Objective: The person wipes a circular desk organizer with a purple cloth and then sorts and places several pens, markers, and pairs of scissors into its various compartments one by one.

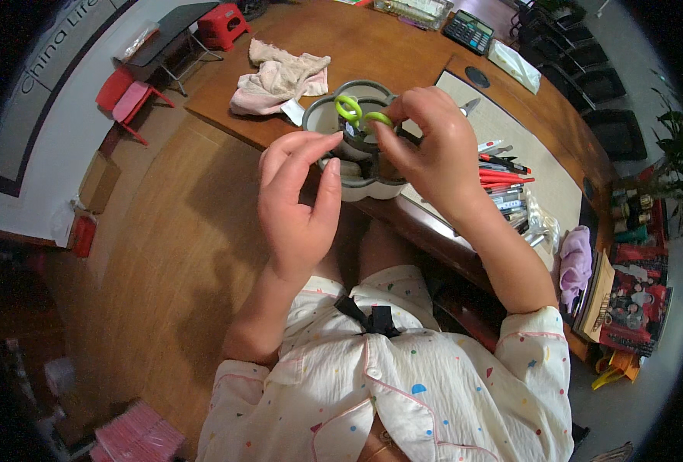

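A pair of scissors with lime-green handles (349,110) stands handles up in a grey-and-white, multi-compartment desk organizer (370,192); its blades are mostly hidden. My right hand (436,138) pinches one handle loop between thumb and fingers, over the organizer's right side. Just in front of the organizer is my left hand (298,199), its thumb and fingers apart and nothing between them. To the right, many pens (506,179), red, black and white, lie in a heap on a pale desk mat (491,124). A pointed metal blade (469,107) pokes out behind my right hand.
A crumpled cloth (283,75) lies on the wooden desk (226,86) left of the organizer. Farther back are a calculator (468,32) and a tissue pack (514,66). A purple cloth (575,260) and books (598,294) sit at the right.
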`<state>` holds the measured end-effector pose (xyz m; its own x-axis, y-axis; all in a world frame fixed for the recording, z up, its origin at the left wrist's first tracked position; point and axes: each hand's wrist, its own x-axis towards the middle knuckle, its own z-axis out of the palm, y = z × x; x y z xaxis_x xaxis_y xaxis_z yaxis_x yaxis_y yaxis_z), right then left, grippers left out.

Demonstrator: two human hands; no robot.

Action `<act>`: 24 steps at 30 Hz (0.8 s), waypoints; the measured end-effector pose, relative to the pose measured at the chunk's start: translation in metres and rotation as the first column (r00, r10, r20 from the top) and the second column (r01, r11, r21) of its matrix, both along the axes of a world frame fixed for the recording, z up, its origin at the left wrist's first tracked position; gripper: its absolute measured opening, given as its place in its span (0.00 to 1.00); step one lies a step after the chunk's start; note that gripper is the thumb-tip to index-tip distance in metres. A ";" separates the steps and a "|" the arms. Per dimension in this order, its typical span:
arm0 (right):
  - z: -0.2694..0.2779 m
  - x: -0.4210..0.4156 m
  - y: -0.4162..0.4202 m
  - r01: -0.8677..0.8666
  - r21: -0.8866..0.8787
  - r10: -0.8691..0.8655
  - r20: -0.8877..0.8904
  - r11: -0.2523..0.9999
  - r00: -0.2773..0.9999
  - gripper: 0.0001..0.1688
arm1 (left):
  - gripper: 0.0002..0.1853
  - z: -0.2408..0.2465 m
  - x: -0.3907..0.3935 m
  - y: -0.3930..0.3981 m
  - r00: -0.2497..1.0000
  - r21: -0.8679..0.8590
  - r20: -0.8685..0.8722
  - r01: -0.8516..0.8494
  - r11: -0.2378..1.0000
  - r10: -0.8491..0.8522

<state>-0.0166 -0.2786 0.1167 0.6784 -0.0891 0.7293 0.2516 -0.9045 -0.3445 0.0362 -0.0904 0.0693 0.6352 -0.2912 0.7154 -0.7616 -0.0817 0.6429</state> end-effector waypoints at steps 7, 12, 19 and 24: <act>0.002 -0.006 0.004 -0.089 -0.041 0.088 -0.029 0.995 0.996 0.16 | 0.13 0.000 -0.007 0.002 0.998 0.061 0.054 -0.028 0.998 0.024; 0.014 -0.038 -0.012 -0.087 -0.016 0.086 -0.056 0.996 0.995 0.15 | 0.17 -0.001 -0.028 -0.007 0.944 0.133 0.327 -0.082 0.988 0.034; 0.019 -0.139 -0.087 0.239 0.250 -0.239 -0.032 0.938 0.971 0.05 | 0.19 -0.032 -0.078 -0.054 0.774 0.212 0.388 0.453 0.866 -0.500; 0.011 -0.212 -0.123 0.611 0.190 -0.550 -0.292 0.768 0.782 0.10 | 0.09 -0.041 -0.078 -0.087 0.794 0.273 0.191 0.522 0.808 -0.577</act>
